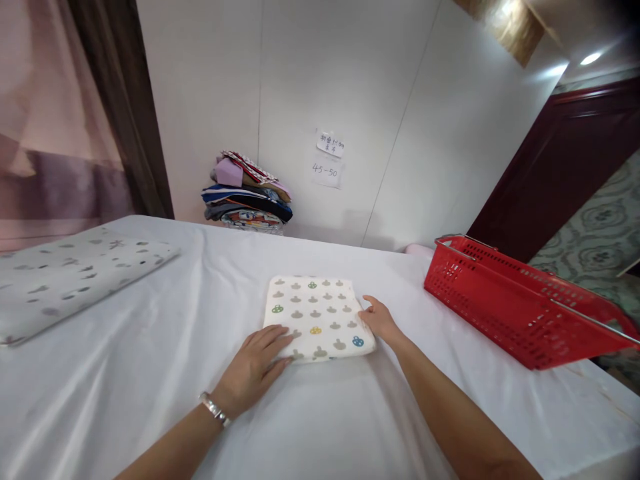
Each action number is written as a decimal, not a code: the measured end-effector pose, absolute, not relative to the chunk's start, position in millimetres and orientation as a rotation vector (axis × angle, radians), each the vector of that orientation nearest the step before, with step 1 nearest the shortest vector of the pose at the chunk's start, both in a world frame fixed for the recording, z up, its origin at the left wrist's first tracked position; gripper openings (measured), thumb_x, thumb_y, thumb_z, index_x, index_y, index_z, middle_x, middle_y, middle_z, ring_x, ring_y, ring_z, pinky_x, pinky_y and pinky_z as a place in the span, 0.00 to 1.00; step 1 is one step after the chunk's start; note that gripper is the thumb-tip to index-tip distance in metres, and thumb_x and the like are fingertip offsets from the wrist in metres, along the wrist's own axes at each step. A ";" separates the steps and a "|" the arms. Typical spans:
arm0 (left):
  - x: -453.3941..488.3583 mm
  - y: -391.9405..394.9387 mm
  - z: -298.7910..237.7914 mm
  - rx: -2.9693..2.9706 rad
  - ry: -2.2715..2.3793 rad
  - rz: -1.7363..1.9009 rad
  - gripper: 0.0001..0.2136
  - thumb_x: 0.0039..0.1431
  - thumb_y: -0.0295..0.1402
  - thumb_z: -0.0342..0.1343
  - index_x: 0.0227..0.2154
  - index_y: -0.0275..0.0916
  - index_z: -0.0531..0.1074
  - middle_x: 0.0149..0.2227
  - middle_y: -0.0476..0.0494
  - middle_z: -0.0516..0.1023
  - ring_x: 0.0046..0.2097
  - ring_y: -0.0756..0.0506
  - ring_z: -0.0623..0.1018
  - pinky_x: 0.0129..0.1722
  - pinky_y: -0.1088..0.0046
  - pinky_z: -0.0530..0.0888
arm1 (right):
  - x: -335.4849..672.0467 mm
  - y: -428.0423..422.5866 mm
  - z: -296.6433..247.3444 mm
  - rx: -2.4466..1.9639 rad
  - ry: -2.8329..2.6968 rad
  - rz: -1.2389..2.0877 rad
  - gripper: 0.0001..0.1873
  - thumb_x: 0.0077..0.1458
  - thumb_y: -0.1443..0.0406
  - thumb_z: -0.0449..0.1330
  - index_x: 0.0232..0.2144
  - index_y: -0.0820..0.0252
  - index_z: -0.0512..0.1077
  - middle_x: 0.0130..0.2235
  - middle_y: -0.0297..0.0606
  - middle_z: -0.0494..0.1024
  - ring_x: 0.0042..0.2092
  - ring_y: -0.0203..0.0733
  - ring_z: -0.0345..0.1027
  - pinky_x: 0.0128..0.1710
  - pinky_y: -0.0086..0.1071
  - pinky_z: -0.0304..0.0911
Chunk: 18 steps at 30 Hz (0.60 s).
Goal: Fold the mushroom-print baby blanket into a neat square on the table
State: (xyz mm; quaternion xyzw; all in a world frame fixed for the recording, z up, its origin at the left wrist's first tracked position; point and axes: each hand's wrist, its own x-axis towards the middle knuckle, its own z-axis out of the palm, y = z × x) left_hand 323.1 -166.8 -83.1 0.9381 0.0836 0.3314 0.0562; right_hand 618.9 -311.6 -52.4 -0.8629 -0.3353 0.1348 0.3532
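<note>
A folded white cloth (310, 319) printed with grey, green, yellow and blue mushroom shapes lies flat on the white-covered table. My left hand (255, 363) rests open across its near left corner, fingers stretched over the top. At the right edge, my right hand (381, 321) holds the cloth's side: one digit lies on top, another sticks out past the edge, and the remaining fingers are hidden. A silver bracelet (215, 409) circles my left wrist.
To the right stands a red plastic basket (485, 307) with metal handles. A white patterned board-like piece (75, 273) lies at the left. Behind the table's far edge is a stack of folded fabrics (247, 193), beside paper notes (327, 172) on the wall.
</note>
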 end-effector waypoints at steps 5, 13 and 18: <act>323.7 -167.8 -79.5 2.817 0.249 1.026 0.17 0.58 0.37 0.49 0.50 0.45 0.65 0.51 0.44 0.70 0.53 0.42 0.68 0.50 0.59 0.69 | 621.9 -290.6 -46.4 -2.326 -0.884 0.327 0.34 0.45 0.65 0.57 0.56 0.61 0.57 0.31 0.36 0.73 0.34 0.40 0.66 0.34 0.29 0.57; 320.1 -169.6 -74.5 2.810 0.277 0.940 0.18 0.57 0.38 0.50 0.52 0.47 0.63 0.52 0.46 0.69 0.54 0.42 0.67 0.49 0.60 0.70 | 621.2 -276.9 -47.2 -2.434 -0.965 0.166 0.28 0.54 0.64 0.50 0.58 0.56 0.54 0.43 0.41 0.73 0.44 0.44 0.65 0.41 0.32 0.57; 318.8 -169.4 -72.9 2.826 0.274 0.874 0.20 0.58 0.38 0.49 0.54 0.47 0.61 0.53 0.46 0.67 0.55 0.42 0.66 0.51 0.59 0.69 | 629.1 -281.9 -57.7 -2.457 -0.966 0.185 0.26 0.56 0.64 0.47 0.58 0.58 0.54 0.46 0.46 0.71 0.47 0.46 0.64 0.44 0.34 0.56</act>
